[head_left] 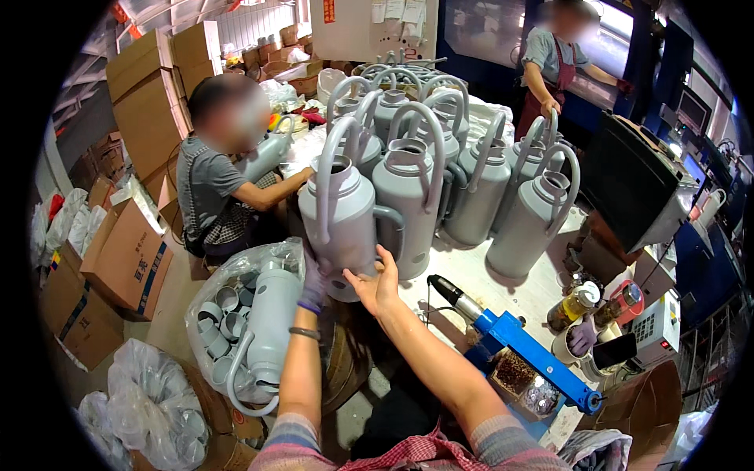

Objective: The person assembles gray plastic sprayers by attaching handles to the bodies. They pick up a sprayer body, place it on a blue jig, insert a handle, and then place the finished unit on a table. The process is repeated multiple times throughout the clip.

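The left forearm, bare below a striped pink and grey-blue sleeve, rises nearly upright through a dark wristband to the left hand, which wears a thin pale-purple glove and has its fingers mostly hidden. The right forearm slants up and leftward to the bare right hand, its palm partly upturned, thumb raised and fingers loosely extended.

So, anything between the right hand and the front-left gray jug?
Nothing visible. The right hand is at the lower front of the gray jug, fingers spread; contact is hard to confirm. The jug's side handle is close by, not between them.
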`<state>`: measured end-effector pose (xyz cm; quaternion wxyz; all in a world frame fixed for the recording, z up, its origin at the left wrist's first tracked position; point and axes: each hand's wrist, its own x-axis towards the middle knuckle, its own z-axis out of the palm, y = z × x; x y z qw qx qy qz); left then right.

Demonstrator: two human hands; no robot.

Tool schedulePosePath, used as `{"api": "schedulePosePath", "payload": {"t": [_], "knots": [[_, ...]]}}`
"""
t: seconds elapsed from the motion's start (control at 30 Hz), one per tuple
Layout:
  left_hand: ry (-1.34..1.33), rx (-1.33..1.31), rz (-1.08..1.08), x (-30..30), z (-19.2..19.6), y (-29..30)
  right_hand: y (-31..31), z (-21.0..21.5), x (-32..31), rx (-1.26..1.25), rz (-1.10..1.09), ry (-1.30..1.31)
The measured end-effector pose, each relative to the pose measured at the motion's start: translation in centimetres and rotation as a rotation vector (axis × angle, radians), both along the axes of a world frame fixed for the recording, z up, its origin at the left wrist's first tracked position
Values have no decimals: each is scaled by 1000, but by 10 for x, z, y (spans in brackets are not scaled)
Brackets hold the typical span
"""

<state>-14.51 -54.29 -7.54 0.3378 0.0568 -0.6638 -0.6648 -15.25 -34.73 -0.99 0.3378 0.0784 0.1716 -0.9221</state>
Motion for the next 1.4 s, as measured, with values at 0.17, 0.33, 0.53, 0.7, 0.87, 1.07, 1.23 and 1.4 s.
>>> {"api": "schedulePosePath", "payload": {"t": [0.17, 0.33, 0.53, 0.7, 0.87, 1.07, 1.23, 1.4], "knots": [[34, -95, 160, -27, -60, 19, 83, 54, -13, 534, 100, 762], [-79, -433, 361, -50, -28, 21, 252, 121, -93, 1642, -1378, 1488], [165, -364, 304, -95, -54, 17, 365, 150, -173, 1326, -961, 666], [210, -346, 166, -139, -73, -11, 364, 174, -159, 964, -559, 657], [196, -441, 396, -98, -32, 26, 397, 230, -72, 802, -739, 675], [317, 241, -349, 32, 51, 195, 476, 252, 90, 94, -588, 931], [270, 338, -563, 118, 98, 269, 476, 188, 183, 509, -750, 908], [21, 112, -729, 190, 116, 281, 491, 131, 280, 1301, -960, 1087]]}}
